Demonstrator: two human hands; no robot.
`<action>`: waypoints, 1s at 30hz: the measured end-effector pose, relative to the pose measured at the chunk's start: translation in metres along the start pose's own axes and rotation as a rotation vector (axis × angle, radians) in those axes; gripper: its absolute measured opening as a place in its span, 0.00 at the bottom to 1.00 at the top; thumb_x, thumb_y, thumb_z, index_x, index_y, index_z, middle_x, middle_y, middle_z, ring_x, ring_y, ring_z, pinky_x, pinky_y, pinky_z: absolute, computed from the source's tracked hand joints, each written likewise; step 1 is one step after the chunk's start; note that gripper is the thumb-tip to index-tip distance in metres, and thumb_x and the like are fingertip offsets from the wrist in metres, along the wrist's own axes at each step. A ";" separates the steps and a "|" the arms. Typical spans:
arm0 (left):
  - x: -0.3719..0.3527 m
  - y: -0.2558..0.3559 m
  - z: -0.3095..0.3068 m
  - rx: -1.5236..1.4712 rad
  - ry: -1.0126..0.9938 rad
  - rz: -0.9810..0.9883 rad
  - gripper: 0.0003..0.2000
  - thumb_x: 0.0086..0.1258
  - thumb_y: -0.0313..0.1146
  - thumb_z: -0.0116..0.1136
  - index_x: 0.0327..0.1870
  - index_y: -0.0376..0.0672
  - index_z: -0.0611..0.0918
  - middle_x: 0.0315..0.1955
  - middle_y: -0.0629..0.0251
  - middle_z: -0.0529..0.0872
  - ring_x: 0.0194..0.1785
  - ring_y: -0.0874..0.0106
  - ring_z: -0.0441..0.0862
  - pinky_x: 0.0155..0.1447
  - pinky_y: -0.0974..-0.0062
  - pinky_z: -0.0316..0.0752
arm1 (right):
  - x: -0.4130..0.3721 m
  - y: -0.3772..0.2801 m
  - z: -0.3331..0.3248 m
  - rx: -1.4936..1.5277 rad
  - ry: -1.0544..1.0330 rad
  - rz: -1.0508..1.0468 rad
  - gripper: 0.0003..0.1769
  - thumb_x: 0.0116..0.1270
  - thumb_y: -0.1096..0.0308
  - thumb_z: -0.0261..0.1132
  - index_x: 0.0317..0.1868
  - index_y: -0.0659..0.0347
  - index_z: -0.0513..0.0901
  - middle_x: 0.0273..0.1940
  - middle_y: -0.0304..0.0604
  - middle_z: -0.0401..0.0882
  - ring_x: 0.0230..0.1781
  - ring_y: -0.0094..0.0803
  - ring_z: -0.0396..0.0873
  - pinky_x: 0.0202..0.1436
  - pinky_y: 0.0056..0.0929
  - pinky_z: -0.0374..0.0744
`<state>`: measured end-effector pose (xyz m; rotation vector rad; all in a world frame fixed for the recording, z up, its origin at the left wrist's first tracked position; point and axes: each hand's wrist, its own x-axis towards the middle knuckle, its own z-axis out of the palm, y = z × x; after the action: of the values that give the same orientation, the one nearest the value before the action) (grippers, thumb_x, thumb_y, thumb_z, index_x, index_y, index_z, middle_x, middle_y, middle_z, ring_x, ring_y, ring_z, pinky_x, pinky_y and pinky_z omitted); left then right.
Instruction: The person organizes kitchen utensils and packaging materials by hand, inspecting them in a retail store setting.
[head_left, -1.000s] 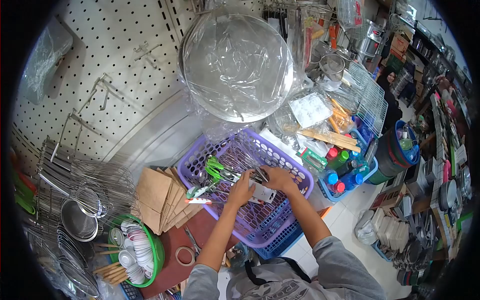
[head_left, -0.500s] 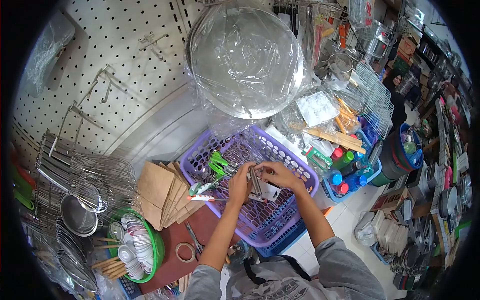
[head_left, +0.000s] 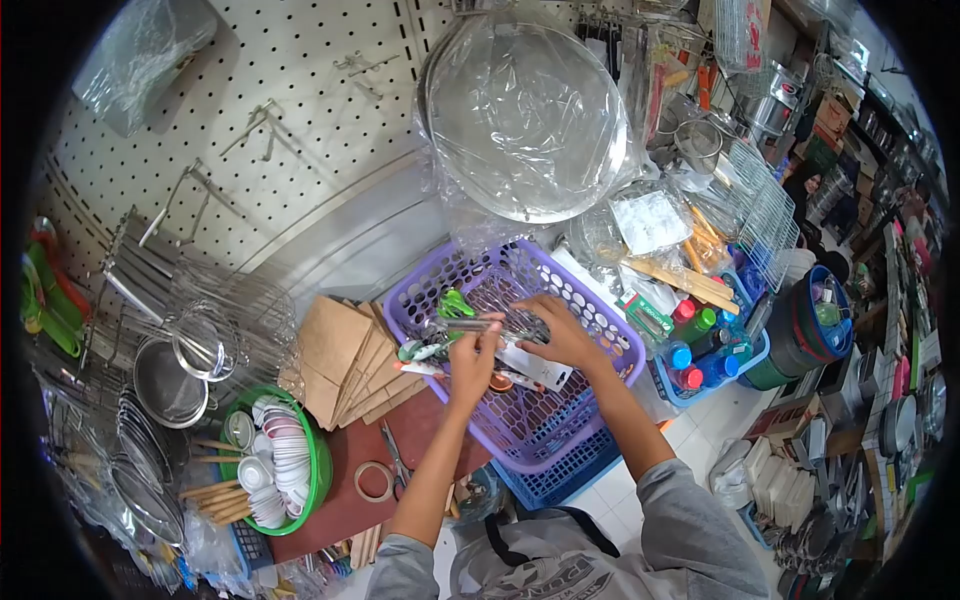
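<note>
We see the left hand (head_left: 474,366) pinching a metal utensil (head_left: 458,325) above the purple basket (head_left: 535,466); its long axis runs roughly left to right; the right hand (head_left: 566,336) lies farther, rightward; its grip we cannot tell.

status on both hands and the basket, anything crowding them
Left hand gripping metal utensil; right hand over purple basket, grip unclear. White card and green utensil handles crowd close.

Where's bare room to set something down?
The reddish-brown surface, between round green plastic tub and beige tape ring; white floor tiles beside the blue plastic bottle bin. The purple perforated plastic basket is crowded around left hand and right hand.
</note>
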<state>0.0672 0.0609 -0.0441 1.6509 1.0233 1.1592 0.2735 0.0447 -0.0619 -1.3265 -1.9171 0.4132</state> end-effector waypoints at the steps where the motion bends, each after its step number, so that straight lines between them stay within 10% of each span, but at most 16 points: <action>1: 0.001 -0.001 -0.006 -0.099 0.020 -0.011 0.12 0.82 0.35 0.57 0.55 0.38 0.86 0.27 0.68 0.85 0.32 0.81 0.81 0.39 0.79 0.75 | 0.000 -0.005 0.001 0.036 -0.008 0.013 0.38 0.56 0.60 0.77 0.69 0.45 0.77 0.64 0.49 0.75 0.68 0.49 0.72 0.74 0.45 0.70; 11: 0.000 0.067 -0.079 -0.147 0.063 -0.100 0.16 0.82 0.44 0.57 0.47 0.39 0.87 0.20 0.78 0.73 0.24 0.86 0.68 0.29 0.83 0.60 | -0.007 -0.085 0.011 0.565 -0.147 0.113 0.30 0.71 0.59 0.71 0.70 0.59 0.76 0.50 0.39 0.79 0.53 0.28 0.78 0.59 0.31 0.76; 17: -0.026 0.084 -0.105 -0.131 0.033 -0.011 0.14 0.82 0.41 0.58 0.54 0.40 0.82 0.34 0.70 0.82 0.36 0.81 0.78 0.40 0.81 0.75 | -0.016 -0.138 0.031 0.975 -0.319 0.270 0.29 0.82 0.50 0.56 0.72 0.61 0.72 0.53 0.43 0.81 0.43 0.25 0.82 0.30 0.21 0.82; 20: -0.047 0.086 -0.119 -0.206 -0.049 -0.037 0.13 0.84 0.38 0.53 0.61 0.43 0.76 0.43 0.64 0.86 0.47 0.75 0.84 0.49 0.76 0.82 | -0.020 -0.154 0.056 1.172 -0.410 0.280 0.31 0.84 0.46 0.49 0.73 0.60 0.68 0.55 0.45 0.82 0.46 0.28 0.84 0.26 0.23 0.84; 30: -0.131 0.115 -0.173 -0.381 0.235 -0.214 0.14 0.86 0.41 0.48 0.65 0.48 0.73 0.37 0.66 0.81 0.38 0.76 0.82 0.41 0.78 0.81 | -0.034 -0.223 0.144 1.417 -0.560 0.148 0.36 0.83 0.41 0.45 0.79 0.58 0.58 0.53 0.45 0.79 0.46 0.33 0.84 0.23 0.23 0.83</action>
<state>-0.1134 -0.0650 0.0661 1.1000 1.0197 1.3279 0.0272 -0.0557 -0.0292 -0.3571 -1.2573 1.9041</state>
